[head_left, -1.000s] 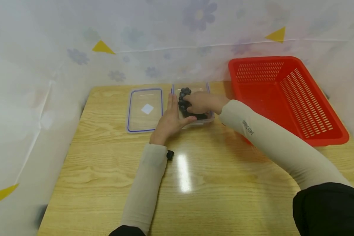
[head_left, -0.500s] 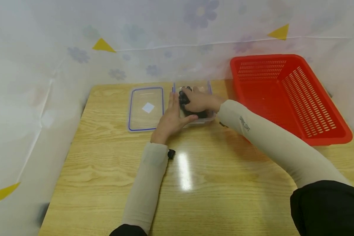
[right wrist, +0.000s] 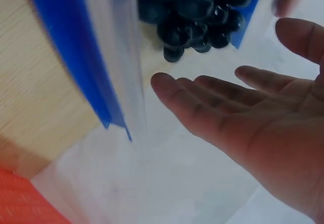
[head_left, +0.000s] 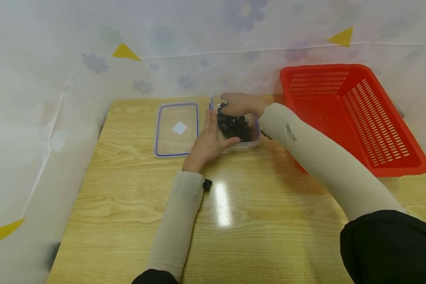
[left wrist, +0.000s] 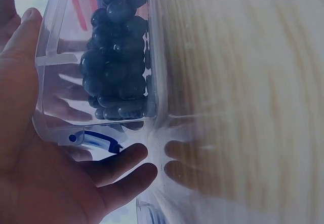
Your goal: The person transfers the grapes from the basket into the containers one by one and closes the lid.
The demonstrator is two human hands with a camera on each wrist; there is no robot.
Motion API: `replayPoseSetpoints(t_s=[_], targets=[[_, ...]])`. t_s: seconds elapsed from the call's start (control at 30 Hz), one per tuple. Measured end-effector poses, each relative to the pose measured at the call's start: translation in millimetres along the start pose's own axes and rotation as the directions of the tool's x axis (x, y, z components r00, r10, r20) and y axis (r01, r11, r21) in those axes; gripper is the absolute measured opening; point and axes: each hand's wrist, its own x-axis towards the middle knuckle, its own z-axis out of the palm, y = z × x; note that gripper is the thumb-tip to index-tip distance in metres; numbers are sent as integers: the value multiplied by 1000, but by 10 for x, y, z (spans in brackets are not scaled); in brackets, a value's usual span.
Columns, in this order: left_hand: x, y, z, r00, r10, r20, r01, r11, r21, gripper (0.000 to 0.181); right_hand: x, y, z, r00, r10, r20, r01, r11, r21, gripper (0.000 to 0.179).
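A bunch of dark grapes [head_left: 234, 128] lies inside a clear plastic food container [head_left: 246, 145] at the table's back. My left hand [head_left: 206, 146] rests against the container's left side, fingers straight and thumb along the front rim. In the left wrist view the grapes [left wrist: 114, 57] show through the clear wall, and the left hand [left wrist: 55, 178] spreads around a corner. Above the back of the container is my right hand [head_left: 238, 104]. Its fingers are extended beside the grapes [right wrist: 195, 11] in the right wrist view, with nothing held by the right hand [right wrist: 253, 112].
Flat on the table left of the container lies a clear lid [head_left: 167, 138] with a blue seal and a white label [head_left: 180, 128]. A large red basket [head_left: 323, 114] stands at the right. Behind runs a white flowered sheet [head_left: 184, 71].
My right hand has moved from down on the grapes to the back of the container, uncovering most of the bunch. The left hand keeps its place on the container's side.
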Motion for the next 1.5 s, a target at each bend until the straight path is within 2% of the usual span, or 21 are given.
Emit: replayPoseSetpoints(t_s=[0.2, 0.37, 0.57, 0.7, 0.83, 0.9, 0.97, 1.03, 1.1, 1.23, 1.33, 1.4, 1.5], targets=[[-24, 23, 20, 1000, 3, 15, -3, 1000, -22, 126, 182, -41, 90, 999, 42, 16, -41, 998, -46, 67], [-31, 47, 6, 1000, 8, 8, -8, 1000, -20, 125, 239, -61, 59, 998, 64, -10, -65, 996, -62, 64], [-43, 59, 35, 1000, 6, 10, -5, 999, -46, 124, 311, -9, 12, 999, -48, -14, 47, 997, -58, 56], [-45, 62, 69, 1000, 10, 12, -10, 998, -62, 124, 341, 111, -23, 992, -89, -91, 92, 996, 23, 53], [-35, 57, 71, 1000, 17, 14, -16, 999, -51, 124, 292, 210, -74, 965, -106, -238, 149, 974, 170, 48], [-31, 55, 67, 1000, 22, 15, -21, 999, -49, 124, 259, 220, -95, 947, -99, -307, 163, 968, 192, 45], [-30, 52, 61, 1000, 23, 15, -23, 999, -43, 124, 236, 202, -110, 936, -75, -344, 148, 970, 192, 42], [-38, 53, 52, 1000, 19, 12, -18, 999, -38, 123, 200, 147, -129, 934, -55, -353, 112, 983, 142, 38], [-40, 48, 40, 1000, 12, 4, -12, 999, -30, 123, 158, 73, -156, 940, -49, -336, 80, 994, 79, 36], [-39, 21, 6, 1000, 2, -5, -2, 1000, -17, 123, 47, -119, -194, 953, -73, -295, 75, 997, -6, 39], [-36, -8, -37, 1000, 10, -5, -10, 999, -33, 118, -67, -260, -162, 951, -79, -298, 94, 995, 38, 42], [-52, -31, -95, 1000, 3, -7, -3, 998, -69, 111, -144, -343, -106, 939, -90, -333, 113, 992, 51, 42], [-90, -78, -263, 999, -13, -39, 8, 992, -123, 97, -282, -483, 22, 919, -96, -382, 141, 986, 93, 42]])
